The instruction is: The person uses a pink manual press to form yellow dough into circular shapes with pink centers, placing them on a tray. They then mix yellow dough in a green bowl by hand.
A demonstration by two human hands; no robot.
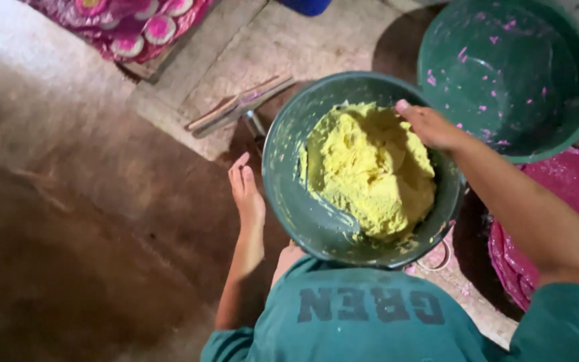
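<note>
Right hand (430, 126) open on yellow dough (370, 174); left hand (246, 191) open beside bowl (289, 201) (pink-flecked basin (504, 74) adjacent).

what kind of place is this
Probably a home or village food-making spot, worked on the ground: bare earthen floor, a green bowl of yellow dough, and a second green basin speckled pink.
</note>
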